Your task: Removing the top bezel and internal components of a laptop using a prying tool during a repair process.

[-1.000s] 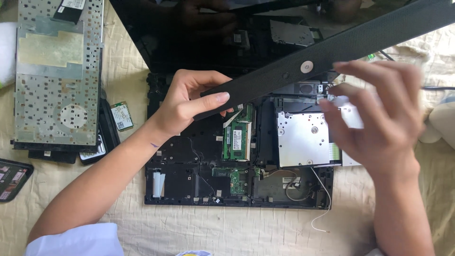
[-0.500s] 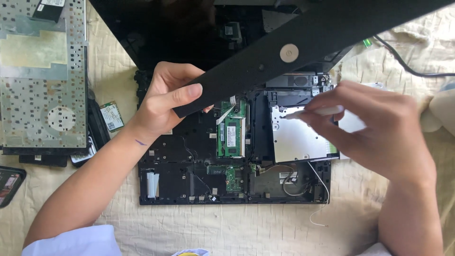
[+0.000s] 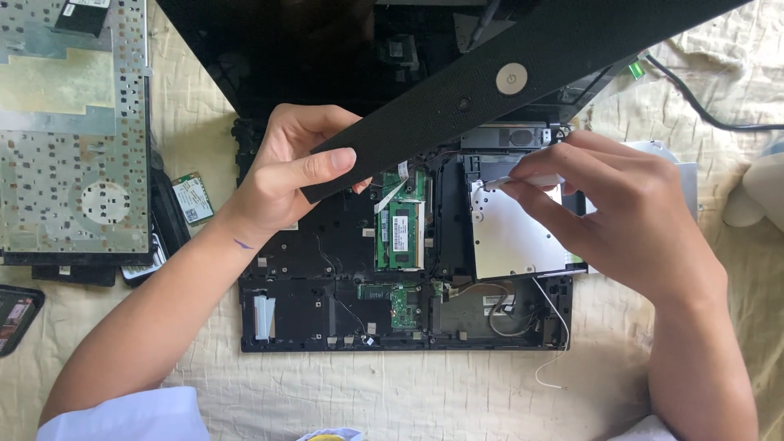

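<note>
- Two hands work over an opened laptop base (image 3: 327, 318) lying on a cream quilted cloth (image 3: 637, 384).
- The left hand (image 3: 290, 175) clasps the lower end of a long black perforated strip (image 3: 523, 73), thumb on top, fingers beneath; the strip slants up to the right and carries a round grey power button.
- The right hand (image 3: 621, 212) pinches a small whitish part at the top edge of the silver optical drive (image 3: 514, 241), fingertips closed on it.
- A green memory module (image 3: 402, 233) with a white rectangular label stands in the middle bay; a smaller green board sits just below it.
- A small green card (image 3: 193, 198) with a pale label lies on the cloth, beside the upturned keyboard (image 3: 73, 131), whose metal back fills the left edge.
- Open cloth runs below the base; a black cable (image 3: 702, 102) crosses the upper right corner.
- Since half a second ago the strip has swung a little higher at the right, and the right hand has drawn closer to the drive's top edge; the left hand's hold is unchanged.
</note>
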